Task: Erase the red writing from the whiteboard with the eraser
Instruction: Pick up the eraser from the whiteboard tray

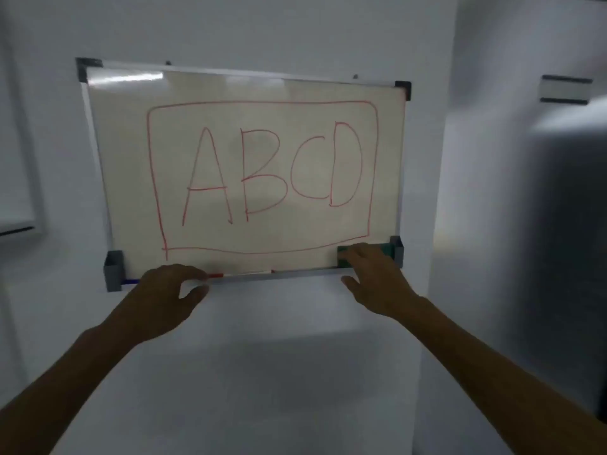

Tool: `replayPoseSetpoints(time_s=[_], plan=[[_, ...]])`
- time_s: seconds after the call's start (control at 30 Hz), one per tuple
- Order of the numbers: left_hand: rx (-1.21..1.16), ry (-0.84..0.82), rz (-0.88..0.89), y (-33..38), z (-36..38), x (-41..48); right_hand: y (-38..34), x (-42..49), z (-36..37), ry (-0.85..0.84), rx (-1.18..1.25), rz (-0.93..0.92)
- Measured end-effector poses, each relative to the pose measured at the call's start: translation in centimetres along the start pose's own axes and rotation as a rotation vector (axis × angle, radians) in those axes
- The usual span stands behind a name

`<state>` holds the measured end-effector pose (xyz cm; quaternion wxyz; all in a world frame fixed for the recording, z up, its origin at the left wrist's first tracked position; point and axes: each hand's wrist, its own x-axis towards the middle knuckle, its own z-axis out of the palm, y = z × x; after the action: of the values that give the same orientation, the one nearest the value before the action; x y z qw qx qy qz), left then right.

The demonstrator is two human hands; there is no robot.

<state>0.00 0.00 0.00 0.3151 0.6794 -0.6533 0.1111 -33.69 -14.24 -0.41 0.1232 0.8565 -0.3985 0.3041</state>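
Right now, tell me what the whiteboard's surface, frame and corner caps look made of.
Whiteboard surface: glossy coated panel, judging by the bright glare streak at top left; the core is hidden. Frame: pale silver strip, probably aluminium, though the blur leaves painted plastic open. Corner caps: matte grey, blocky, likely moulded plastic.

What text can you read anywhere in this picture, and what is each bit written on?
"ABCD": large red hand-drawn capitals on the whiteboard, enclosed by a red hand-drawn frame.
Markers on the board's bottom ledge: any print is too small and blurred to read.
Green eraser under the right hand: no readable label.
Wall plate at upper right: nothing legible.
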Motion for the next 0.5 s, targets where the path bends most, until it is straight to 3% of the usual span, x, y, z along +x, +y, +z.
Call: replayPoseSetpoints(time_s=[0.3,0.5], plan=[[0.060,0.011,0.023,-2.3,3.0,3.0,3.9,3.3,2.9,0.159,-0.253,-0.064],[0.078,0.042,0.133,-3.6,3.9,3.6,5.3,4.3,2.3,0.149,-0.320,-0.143]])
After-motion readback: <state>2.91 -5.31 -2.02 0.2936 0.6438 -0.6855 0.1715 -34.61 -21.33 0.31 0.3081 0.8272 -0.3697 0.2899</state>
